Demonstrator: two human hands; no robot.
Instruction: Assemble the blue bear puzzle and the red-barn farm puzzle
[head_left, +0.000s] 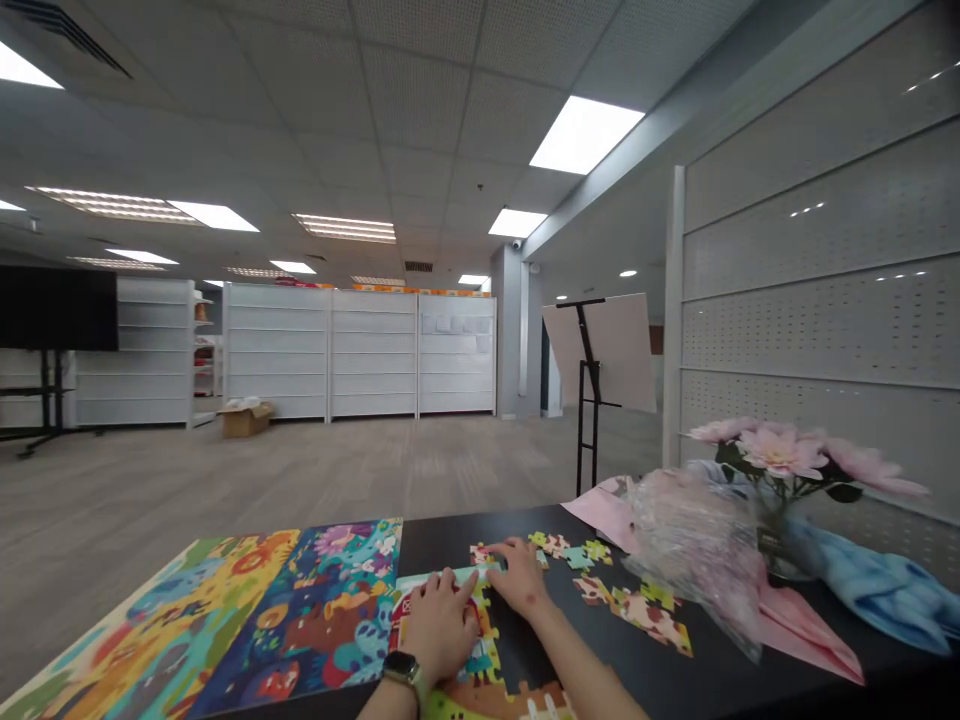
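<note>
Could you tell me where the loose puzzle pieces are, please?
In the head view, the pieces sit right of the right hand, beside the crumpled plastic wrap.

left hand [440, 628]: palm down, flat | right hand [519, 577]: palm down, fingers seemingly spread

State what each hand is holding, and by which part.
Neither visibly grips anything: the left hand lies on the assembled jigsaw pieces, and the right hand rests fingertips-down beside them.
</note>
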